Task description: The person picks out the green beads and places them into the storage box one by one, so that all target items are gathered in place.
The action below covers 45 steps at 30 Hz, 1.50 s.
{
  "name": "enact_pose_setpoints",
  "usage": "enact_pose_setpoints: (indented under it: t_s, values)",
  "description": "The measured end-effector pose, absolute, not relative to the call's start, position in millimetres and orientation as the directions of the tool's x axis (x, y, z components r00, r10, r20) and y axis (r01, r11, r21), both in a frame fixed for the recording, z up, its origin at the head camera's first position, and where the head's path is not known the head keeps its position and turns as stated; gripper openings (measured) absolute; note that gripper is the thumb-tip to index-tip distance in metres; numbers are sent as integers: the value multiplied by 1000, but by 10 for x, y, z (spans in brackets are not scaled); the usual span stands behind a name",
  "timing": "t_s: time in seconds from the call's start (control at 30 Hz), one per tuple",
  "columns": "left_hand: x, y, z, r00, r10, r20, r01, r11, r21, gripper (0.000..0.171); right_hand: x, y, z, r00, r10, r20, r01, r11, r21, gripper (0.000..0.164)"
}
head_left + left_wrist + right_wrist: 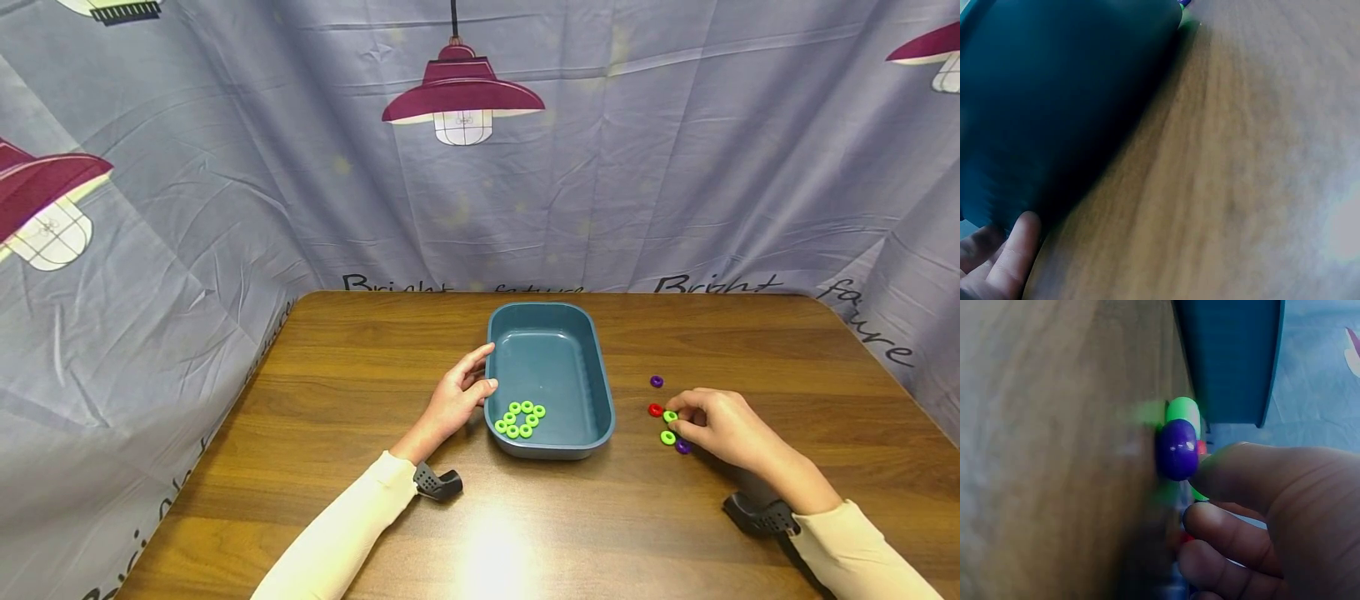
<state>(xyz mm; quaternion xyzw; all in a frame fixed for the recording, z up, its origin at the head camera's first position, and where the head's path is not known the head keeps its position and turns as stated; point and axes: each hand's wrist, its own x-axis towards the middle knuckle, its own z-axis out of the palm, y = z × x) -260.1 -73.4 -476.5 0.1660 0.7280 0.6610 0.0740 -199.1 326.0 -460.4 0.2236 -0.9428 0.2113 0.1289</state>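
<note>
A blue rectangular plastic bin point(543, 454) stands on the table, with several green rings point(526, 431) in its near left corner. My left hand point(456, 393) holds the bin's left side, thumb over the rim and fingers by the outer wall; some fingers point(1019, 250) show against that wall in the left wrist view. To the right of the bin, my right hand point(720, 423) pinches a green ring point(670, 416) between thumb and forefinger, low at the table. Around it lie a red ring point(656, 410), another green ring point(667, 437) and a purple ring point(682, 447), partly covered by the hand.
A second purple ring point(656, 381) lies farther back on the wooden table point(375, 358). Behind the table hangs a grey-blue curtain point(637, 167) printed with lamps. Dark wrist straps sit on both forearms.
</note>
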Motion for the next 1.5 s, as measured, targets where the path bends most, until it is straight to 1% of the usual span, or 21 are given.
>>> enact_pose_setpoints:
  t_s: [0.13, 0.3, 0.53, 1.0, 1.27, 1.5]
  values:
    - [-2602, -738, -4764, -936, 331, 117, 148, 71, 986, 62, -2008, 3253, -4539, -872, -353, 339, -463, 819, -338, 15]
    - [-2607, -745, -4764, -940, 320, 117, 149, 77, 986, 63, -2040, 3217, -4464, -855, -355, 378, -483, 810, -332, 15]
    - [-2603, -760, -4749, -941, 319, 111, 146, 89, 985, 62, -2106, 3115, -4346, -849, -357, 390, -493, 801, -341, 16]
    - [-2592, -764, -4749, -940, 323, 113, 146, 80, 986, 63, -2317, 2630, -4046, -791, -388, 473, -581, 721, -379, 18]
    - [-2588, -742, -4758, -934, 337, 117, 149, 69, 986, 63, -2434, 2321, -3953, -790, -423, 444, -600, 683, -416, 16]
    - [-2588, -735, -4767, -931, 343, 123, 155, 70, 985, 64, -2494, 2103, -3957, -800, -481, 359, -600, 667, -443, 15]
